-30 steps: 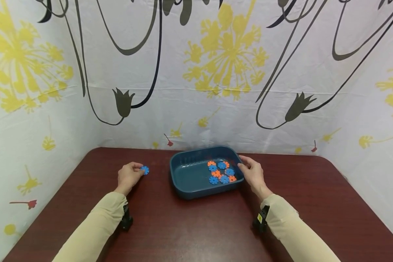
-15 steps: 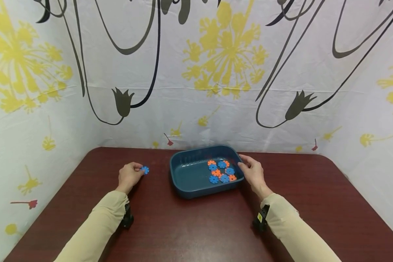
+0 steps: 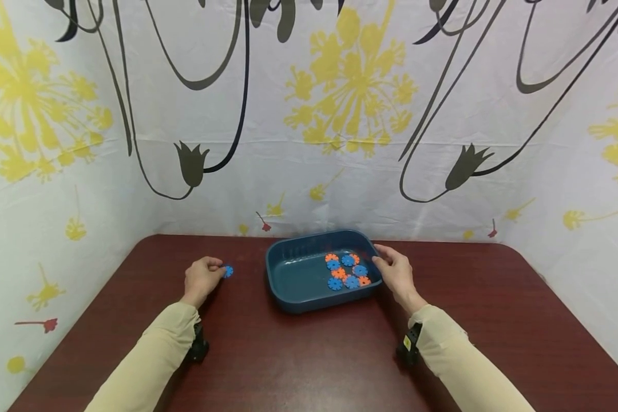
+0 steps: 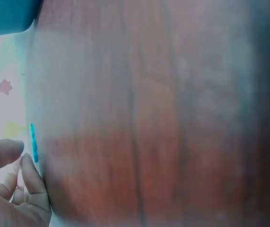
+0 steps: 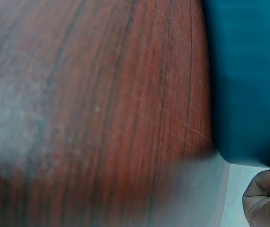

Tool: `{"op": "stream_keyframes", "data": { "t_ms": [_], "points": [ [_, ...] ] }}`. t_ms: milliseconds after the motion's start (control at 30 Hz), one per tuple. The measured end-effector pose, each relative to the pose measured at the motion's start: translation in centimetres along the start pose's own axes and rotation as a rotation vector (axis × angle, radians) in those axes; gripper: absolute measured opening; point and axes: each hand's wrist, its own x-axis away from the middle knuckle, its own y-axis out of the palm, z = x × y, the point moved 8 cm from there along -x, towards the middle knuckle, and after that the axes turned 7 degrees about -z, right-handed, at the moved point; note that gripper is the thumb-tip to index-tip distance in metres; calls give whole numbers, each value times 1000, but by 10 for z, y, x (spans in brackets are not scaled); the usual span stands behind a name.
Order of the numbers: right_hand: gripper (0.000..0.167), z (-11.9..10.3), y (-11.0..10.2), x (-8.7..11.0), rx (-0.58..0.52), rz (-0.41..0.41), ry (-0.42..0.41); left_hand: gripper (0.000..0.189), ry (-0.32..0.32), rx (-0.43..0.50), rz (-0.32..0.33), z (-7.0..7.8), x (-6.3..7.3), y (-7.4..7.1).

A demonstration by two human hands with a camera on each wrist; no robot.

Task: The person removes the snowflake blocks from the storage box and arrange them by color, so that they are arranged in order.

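Head view from above, facing forward and down, widest and farthest back, left wrist view low and close over the surface [image 3: 298,366], left grip [image 4: 19,184] in its lower left corner, right wrist view equally near, right grip [image 5: 267,198] lower right, teal tray [image 3: 301,283] shared by all three.

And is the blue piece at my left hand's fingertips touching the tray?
Apart. The head view shows it: a strip of the reddish-brown table is visible between the blue piece and the left end of the tray.
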Motion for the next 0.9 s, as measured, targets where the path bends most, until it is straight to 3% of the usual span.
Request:
{"op": "stream_keyframes", "data": {
  "t_ms": [133,233,400,533,733,900],
  "points": [
    [38,-1,1,0,-2,-3,-3,30,25,60,11,3,0,1],
    [37,-1,0,-1,-7,2,4,29,60,135,12,16,1,5],
    [37,-1,0,0,-5,8,18,29,110,304,-3,52,5,18],
    [37,0,0,0,-1,9,19,27,144,408,-61,84,12,37],
    [37,0,-1,1,-5,12,21,26,188,440,-187,126,25,71],
    [37,0,0,0,-10,7,16,26,191,385,-266,145,28,99]
  ]
}}
